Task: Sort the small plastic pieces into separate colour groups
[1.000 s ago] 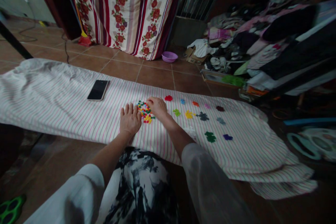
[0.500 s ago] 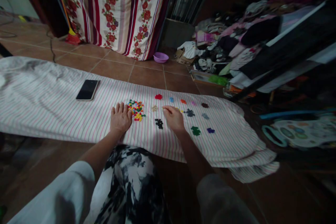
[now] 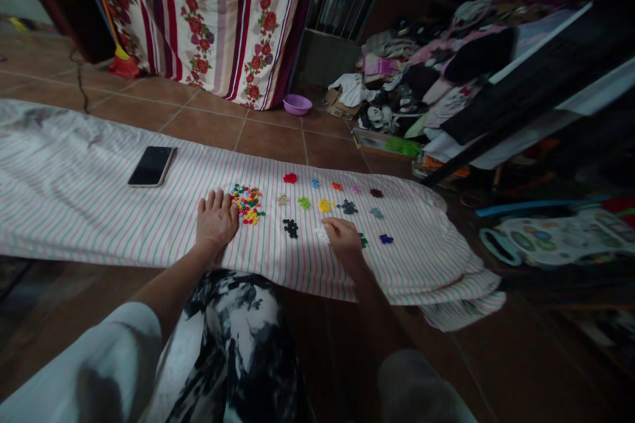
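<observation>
My left hand [image 3: 217, 218] lies flat on the striped cloth [image 3: 183, 215], its fingers stretched beside a mixed heap of small coloured pieces [image 3: 247, 203]. My right hand [image 3: 343, 238] has thumb and fingertips pinched together over a small white pile [image 3: 321, 232]; whatever is between them is too small to make out. Around it are single-colour piles: black pieces [image 3: 290, 229], yellow pieces [image 3: 325, 205], light green pieces [image 3: 303, 202], beige pieces [image 3: 282, 199] and dark grey pieces [image 3: 348, 207]. Dark green pieces [image 3: 364, 240] are partly hidden behind the right hand.
Farther back on the cloth sit red pieces [image 3: 290, 178], blue pieces [image 3: 315, 183] and dark brown pieces [image 3: 376, 193]. Purple pieces [image 3: 385, 238] lie at the right. A phone [image 3: 152, 166] rests on the left. Beyond, a purple basin [image 3: 297, 104] stands on the tiled floor.
My right hand has moved rightward and nearer to me, from beside the beige pieces to the white pile, uncovering the light green and yellow pieces. My left hand stays by the mixed heap.
</observation>
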`<move>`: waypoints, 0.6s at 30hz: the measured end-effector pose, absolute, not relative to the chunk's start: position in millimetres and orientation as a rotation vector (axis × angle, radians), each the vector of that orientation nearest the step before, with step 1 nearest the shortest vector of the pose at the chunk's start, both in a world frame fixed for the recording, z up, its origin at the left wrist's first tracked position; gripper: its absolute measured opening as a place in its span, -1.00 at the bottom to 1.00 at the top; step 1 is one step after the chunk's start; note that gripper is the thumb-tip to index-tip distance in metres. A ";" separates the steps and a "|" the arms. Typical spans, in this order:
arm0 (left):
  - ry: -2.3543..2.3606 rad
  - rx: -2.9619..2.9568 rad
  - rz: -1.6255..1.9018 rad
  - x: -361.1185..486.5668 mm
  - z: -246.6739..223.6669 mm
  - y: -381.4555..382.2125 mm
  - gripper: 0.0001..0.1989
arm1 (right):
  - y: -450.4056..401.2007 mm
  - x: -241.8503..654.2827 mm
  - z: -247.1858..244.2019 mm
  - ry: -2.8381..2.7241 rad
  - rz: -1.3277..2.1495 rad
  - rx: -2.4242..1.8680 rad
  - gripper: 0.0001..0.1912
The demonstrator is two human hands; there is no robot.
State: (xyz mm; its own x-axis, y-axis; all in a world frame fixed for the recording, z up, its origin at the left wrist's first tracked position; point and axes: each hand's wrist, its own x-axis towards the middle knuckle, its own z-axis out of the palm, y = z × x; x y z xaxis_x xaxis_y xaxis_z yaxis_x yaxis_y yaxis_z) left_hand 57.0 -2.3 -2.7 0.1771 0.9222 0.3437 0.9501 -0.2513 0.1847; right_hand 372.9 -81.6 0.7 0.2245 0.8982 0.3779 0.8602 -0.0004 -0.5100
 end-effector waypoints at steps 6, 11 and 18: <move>-1.895 -2.339 -0.589 58.0 -0.4 -3.0 -0.43 | -84.4 369.4 -3.4 -1.596 0.067 -1.810 -0.69; -1.895 -2.355 -0.610 58.0 0.1 -3.2 -0.44 | -88.3 364.6 -9.0 -1.643 0.048 -1.725 -0.73; -1.889 -2.345 -0.601 57.6 0.0 -3.0 -0.45 | -88.0 359.1 -19.0 -1.686 -0.038 -1.707 -0.86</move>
